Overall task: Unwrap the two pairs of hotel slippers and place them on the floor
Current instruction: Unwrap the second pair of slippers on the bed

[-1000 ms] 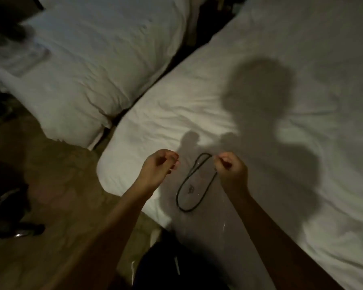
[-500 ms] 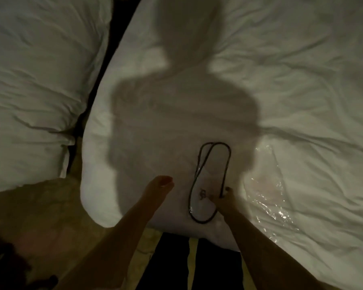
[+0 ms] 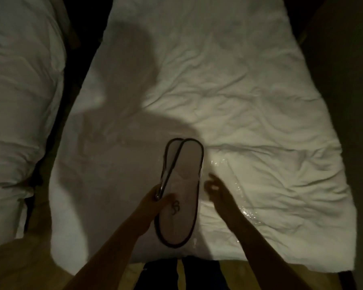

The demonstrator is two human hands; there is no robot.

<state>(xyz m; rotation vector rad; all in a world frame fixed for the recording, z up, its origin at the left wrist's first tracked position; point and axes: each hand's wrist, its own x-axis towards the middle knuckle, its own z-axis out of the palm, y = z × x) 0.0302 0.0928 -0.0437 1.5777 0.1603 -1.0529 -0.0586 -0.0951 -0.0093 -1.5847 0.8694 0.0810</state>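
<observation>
Left hand (image 3: 155,198) pinching the slippers (image 3: 181,191) on the bed (image 3: 239,101), right hand (image 3: 215,187) loose beside them; I'd peel them apart slowly.

Left hand (image 3: 155,200) moved from bare bed (image 3: 249,122) onto slippers (image 3: 181,189); now pinching left edge of the pair, thumb on top near logo. Right hand (image 3: 216,188) released the pair, now open just right of it, apart. Wrapper (image 3: 243,197) more exposed at right.
</observation>
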